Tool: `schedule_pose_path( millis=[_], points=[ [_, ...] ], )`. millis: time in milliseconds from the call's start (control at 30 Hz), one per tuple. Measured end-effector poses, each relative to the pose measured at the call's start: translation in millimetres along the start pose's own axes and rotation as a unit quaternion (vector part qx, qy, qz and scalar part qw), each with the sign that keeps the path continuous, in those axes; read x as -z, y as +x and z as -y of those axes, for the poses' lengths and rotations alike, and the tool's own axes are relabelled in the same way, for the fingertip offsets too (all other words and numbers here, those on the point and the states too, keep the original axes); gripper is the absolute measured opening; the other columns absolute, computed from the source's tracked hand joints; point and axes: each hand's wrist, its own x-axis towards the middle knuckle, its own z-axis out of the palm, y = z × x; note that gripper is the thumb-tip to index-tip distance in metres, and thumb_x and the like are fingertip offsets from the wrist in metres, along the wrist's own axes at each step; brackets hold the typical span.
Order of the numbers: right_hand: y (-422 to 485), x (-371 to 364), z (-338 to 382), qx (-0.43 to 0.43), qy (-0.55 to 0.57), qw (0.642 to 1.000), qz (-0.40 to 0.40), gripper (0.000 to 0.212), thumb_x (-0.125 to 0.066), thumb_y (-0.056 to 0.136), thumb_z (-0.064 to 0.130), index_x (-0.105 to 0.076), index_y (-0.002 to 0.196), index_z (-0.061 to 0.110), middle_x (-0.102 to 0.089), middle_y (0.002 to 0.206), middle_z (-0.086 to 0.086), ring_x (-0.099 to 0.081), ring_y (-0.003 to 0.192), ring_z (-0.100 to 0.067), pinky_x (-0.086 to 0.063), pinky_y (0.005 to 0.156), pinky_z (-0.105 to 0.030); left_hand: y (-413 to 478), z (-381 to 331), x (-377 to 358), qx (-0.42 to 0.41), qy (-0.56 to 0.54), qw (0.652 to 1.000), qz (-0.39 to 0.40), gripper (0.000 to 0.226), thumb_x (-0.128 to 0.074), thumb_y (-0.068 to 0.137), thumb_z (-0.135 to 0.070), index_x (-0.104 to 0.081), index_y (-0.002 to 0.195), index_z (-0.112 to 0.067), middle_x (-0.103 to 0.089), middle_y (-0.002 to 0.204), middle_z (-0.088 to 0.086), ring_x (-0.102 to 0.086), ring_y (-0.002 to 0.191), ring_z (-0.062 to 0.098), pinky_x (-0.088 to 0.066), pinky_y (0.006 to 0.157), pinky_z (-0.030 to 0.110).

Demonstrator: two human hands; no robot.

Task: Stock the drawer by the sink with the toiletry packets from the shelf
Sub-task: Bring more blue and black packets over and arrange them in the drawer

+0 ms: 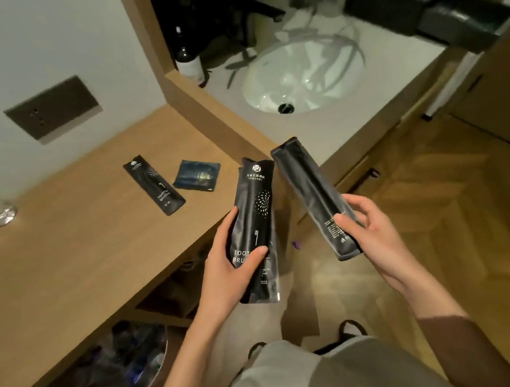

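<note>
Wooden shelf (75, 251) — toothbrush packet (154, 184), blue sachet (197, 175) — sink (305, 71) beyond

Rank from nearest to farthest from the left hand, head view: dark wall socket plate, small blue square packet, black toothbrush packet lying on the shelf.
From the left hand:
1. Small blue square packet, right part of the wooden shelf.
2. Black toothbrush packet lying flat, just left of it.
3. Dark wall socket plate, on the wall behind.
</note>
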Motion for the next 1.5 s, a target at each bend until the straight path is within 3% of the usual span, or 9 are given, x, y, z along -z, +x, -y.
schedule_pose_path(
  millis=[167,433,533,700,833,1067,1200,1267,1500],
  points=[
    [-4.9,94.6,-10.9,0.01,0.015,0.998,-0.061,0.028,-0.06,0.093,0.019,-0.055,0.114,0.037,-0.068,0.098,0.021,-0.068,0.086,0.006,-0.052,0.06,-0.012,24.0,-33.5,-89.8,-0.035,0.004,0.999,0.04,0.077,-0.073,0.082,-0.024,-0.03,0.145,-0.034,-0.04,0.139,-0.019,-0.046,0.116,-0.013,-0.042,0.083,0.0],
    [1.7,279.7,-29.9,0.006,0.006,0.988,-0.157,0.028,-0.062,0.091,0.013,-0.058,0.105,0.037,-0.066,0.111,0.009,-0.066,0.097,-0.003,-0.054,0.077,-0.019,54.0,-89.0,-263.9,-0.026,-0.038,0.995,0.085,0.074,-0.074,0.081,-0.018,-0.035,0.143,-0.029,-0.047,0.132,-0.015,-0.051,0.116,-0.005,-0.046,0.09,0.009],
    [1.9,330.8,-31.0,-0.005,0.016,0.981,-0.191,0.028,-0.062,0.091,0.013,-0.057,0.102,0.038,-0.066,0.105,0.012,-0.067,0.087,0.004,-0.053,0.067,-0.011,66.4,-112.1,-312.8,-0.026,-0.035,0.992,0.115,0.074,-0.073,0.082,-0.019,-0.034,0.143,-0.03,-0.046,0.133,-0.016,-0.05,0.122,0.004,-0.047,0.099,0.024],
    [13.4,388.9,-34.7,-0.04,0.034,0.973,-0.227,0.028,-0.062,0.092,0.02,-0.057,0.117,0.033,-0.068,0.107,0.012,-0.069,0.09,-0.002,-0.052,0.063,-0.012,99.8,-138.6,-370.6,-0.033,-0.026,0.987,0.154,0.074,-0.073,0.082,-0.017,-0.035,0.144,-0.026,-0.045,0.141,-0.009,-0.049,0.124,0.003,-0.045,0.093,0.013],
    [51.2,421.0,-34.0,-0.057,0.034,0.972,-0.226,0.029,-0.06,0.093,0.023,-0.056,0.119,0.035,-0.067,0.109,0.01,-0.068,0.091,-0.006,-0.052,0.058,-0.014,140.1,-145.7,-405.9,-0.032,-0.021,0.987,0.154,0.075,-0.074,0.081,-0.017,-0.035,0.145,-0.026,-0.045,0.141,-0.01,-0.048,0.125,0.003,-0.044,0.1,0.019],
    [161.1,482.2,-2.1,-0.054,0.032,0.977,-0.203,0.023,-0.063,0.091,0.018,-0.061,0.102,0.039,-0.067,0.102,0.012,-0.068,0.079,0.004,-0.051,0.057,-0.011,235.9,-159.9,-463.9,-0.006,-0.057,0.99,0.132,0.074,-0.076,0.079,-0.021,-0.038,0.142,-0.035,-0.048,0.136,-0.019,-0.052,0.113,-0.011,-0.047,0.078,0.003],
    [229.4,524.6,41.0,-0.038,0.025,0.986,-0.163,0.024,-0.063,0.09,0.024,-0.061,0.11,0.038,-0.066,0.108,0.01,-0.069,0.088,-0.003,-0.054,0.061,-0.017,305.9,-198.4,-494.0,-0.04,-0.057,0.992,0.108,0.073,-0.076,0.079,-0.023,-0.038,0.14,-0.041,-0.047,0.13,-0.032,-0.051,0.113,-0.015,-0.045,0.081,0.001],
    [264.6,544.1,61.6,-0.025,0.02,0.987,-0.156,0.027,-0.063,0.09,0.025,-0.06,0.114,0.038,-0.065,0.114,0.008,-0.068,0.096,-0.009,-0.056,0.069,-0.023,340.3,-220.6,-507.3,-0.06,-0.055,0.992,0.093,0.073,-0.075,0.08,-0.026,-0.037,0.138,-0.047,-0.047,0.128,-0.037,-0.051,0.114,-0.014,-0.047,0.084,0.005],
    [381.2,585.1,112.0,0.007,-0.002,0.993,-0.117,0.031,-0.06,0.092,0.027,-0.058,0.122,0.032,-0.066,0.115,0.007,-0.067,0.099,-0.012,-0.054,0.073,-0.028,427.0,-263.7,-536.7,-0.067,-0.077,0.994,0.025,0.071,-0.074,0.081,-0.028,-0.036,0.138,-0.047,-0.046,0.135,-0.027,-0.054,0.118,-0.003,-0.053,0.09,0.023]
  ],
)
